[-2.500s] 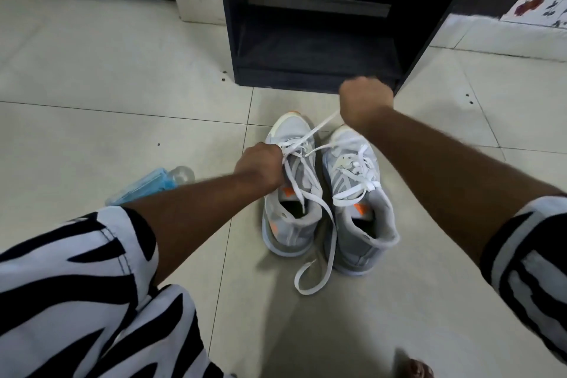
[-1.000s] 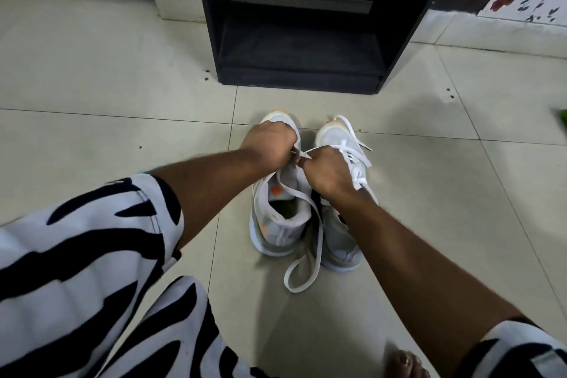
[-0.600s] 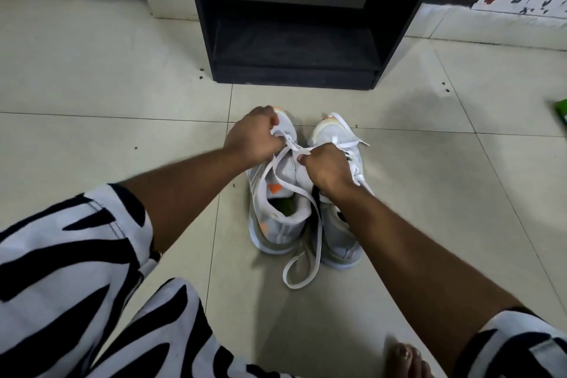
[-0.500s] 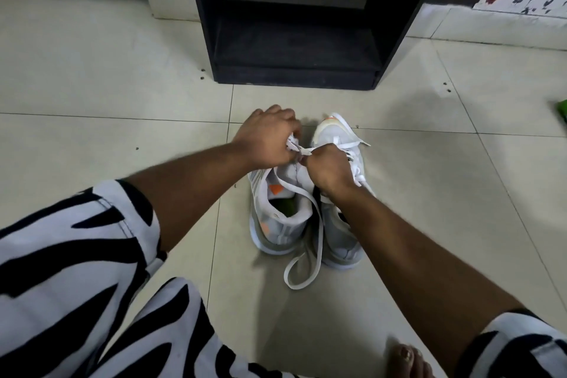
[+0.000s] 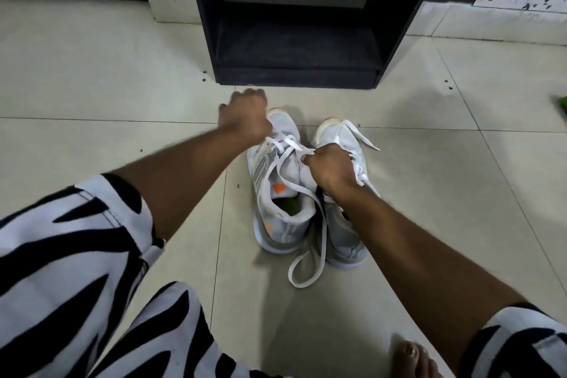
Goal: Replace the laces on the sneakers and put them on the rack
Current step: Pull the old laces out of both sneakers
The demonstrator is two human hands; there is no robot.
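Left sneaker (image 5: 277, 193): a grey and white shoe with orange marks, standing upright on the tiled floor (image 5: 92, 95), toe towards 12 o'clock, just beside its pair and near the middle of the view.
Right sneaker (image 5: 343, 224): same colours, at 3 o'clock of the left sneaker, side by side with it, partly covered by the right wrist; its own white lace is threaded and its ends spill off the toe side.
Lace (image 5: 310, 255): a flat white lace crossing the upper eyelets of the left sneaker; one long slack run drops between the two shoes and loops on the floor at 6 o'clock of them.
Left hand (image 5: 245, 120): clenched in a fist at 11 o'clock of the left sneaker's toe, blurred; a stretch of the lace runs from the eyelets up to it, so it seems to grasp one end, though the grip itself is hidden under the fingers.
Right hand (image 5: 329, 164): over the tongue area between the shoes, fingers curled, thumb and forefinger pinching the lace where the strands cross.
Rack (image 5: 294, 40): a dark open-fronted shelf unit on the floor at 12 o'clock of the sneakers, a short way apart from them.
Clothing (image 5: 61, 255): black and white striped fabric at 7 o'clock, and a matching sleeve at 5 o'clock.
Foot (image 5: 412, 360): bare toes at the lower edge, 5 o'clock.
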